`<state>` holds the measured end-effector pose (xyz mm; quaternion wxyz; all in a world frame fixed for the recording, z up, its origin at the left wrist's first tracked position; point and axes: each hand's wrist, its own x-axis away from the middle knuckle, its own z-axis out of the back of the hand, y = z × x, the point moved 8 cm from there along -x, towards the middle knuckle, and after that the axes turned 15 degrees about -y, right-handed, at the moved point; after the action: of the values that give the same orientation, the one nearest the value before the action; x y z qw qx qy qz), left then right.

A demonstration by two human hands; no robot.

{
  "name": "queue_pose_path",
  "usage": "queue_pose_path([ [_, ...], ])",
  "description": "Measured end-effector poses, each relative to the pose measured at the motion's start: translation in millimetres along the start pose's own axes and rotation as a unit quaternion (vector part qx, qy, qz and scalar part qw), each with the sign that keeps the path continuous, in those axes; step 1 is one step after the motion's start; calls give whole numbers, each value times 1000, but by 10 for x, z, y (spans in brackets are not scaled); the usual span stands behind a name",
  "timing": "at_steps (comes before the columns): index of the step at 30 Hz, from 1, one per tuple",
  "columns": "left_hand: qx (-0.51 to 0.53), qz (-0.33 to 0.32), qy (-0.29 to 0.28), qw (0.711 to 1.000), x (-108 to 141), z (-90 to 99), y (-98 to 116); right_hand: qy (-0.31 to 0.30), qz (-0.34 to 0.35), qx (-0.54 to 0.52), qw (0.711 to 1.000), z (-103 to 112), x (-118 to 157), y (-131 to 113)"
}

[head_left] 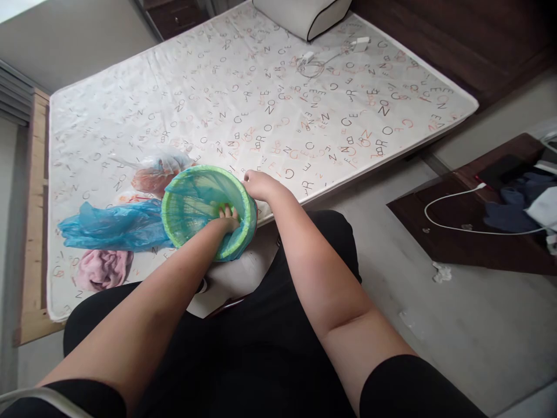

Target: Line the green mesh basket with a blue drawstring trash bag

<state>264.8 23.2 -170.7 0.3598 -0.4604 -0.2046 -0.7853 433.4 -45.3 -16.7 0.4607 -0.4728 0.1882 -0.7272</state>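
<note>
A small green bin (174, 223) lined with a blue plastic bag (198, 194) rests at the near edge of a mattress (270, 104), tilted toward me. My left hand (227, 216) reaches inside the bin, fingers pressed against the bag on the inner wall. My right hand (257, 183) pinches the bag's edge at the bin's right rim. Just left of the bin lies a loose blue plastic bag (113, 226). Behind the bin sits a clear bag with reddish contents (154, 174).
A pink cloth (104, 268) lies at the mattress's near left corner. White chargers and a cable (322, 58) and a pillow (304, 14) are at the far end. To the right, a dark low table (461, 232) holds a white cable and clothes. Crumpled paper (441, 271) lies on the floor.
</note>
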Motion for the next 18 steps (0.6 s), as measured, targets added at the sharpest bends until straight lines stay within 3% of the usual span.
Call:
queue_pose_path([
  [4,-3,35,-27,999,-53,-24,-23,1,1,4,1000,-2,-11,7],
  [12,-10,39,-41,998,-44,-26,1,1,1,19,1000,-13,-27,23],
  [18,-2,32,-61,998,-41,94,9,-3,-9,27,1000,-16,19,-5],
])
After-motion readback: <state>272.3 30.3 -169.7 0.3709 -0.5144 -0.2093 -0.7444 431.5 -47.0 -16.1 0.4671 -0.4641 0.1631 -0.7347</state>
